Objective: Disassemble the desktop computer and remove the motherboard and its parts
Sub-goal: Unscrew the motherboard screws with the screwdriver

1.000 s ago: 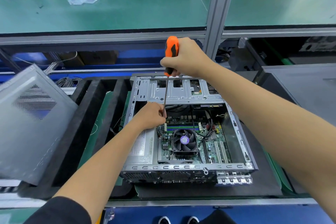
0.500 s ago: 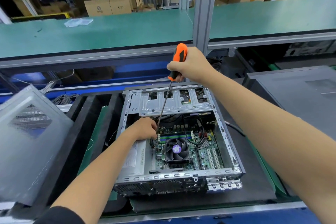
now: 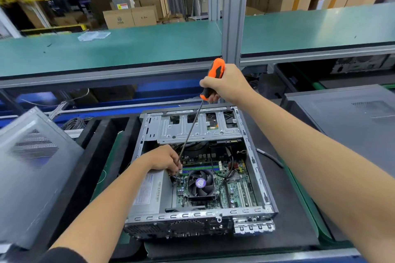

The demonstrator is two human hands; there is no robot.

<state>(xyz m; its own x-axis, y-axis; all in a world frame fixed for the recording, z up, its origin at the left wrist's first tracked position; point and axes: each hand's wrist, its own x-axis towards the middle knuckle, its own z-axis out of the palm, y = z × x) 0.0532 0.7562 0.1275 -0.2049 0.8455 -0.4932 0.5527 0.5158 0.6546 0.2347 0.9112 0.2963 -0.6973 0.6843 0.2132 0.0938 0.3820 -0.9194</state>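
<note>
Green bench (image 3: pixel 149 49), open case (image 3: pixel 259 179), hands gripping screwdriver (image 3: pixel 213 77)

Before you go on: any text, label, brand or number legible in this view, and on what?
None reads clearly.
White label on the power supply: printed lines, too small.
Purple sticker on the fan: print blurred.
Cardboard box behind the bench: round logo and a line of text, unreadable.
Yellow and red warning sticker on a grey box: blurred.
Motherboard: markings too small.
</note>
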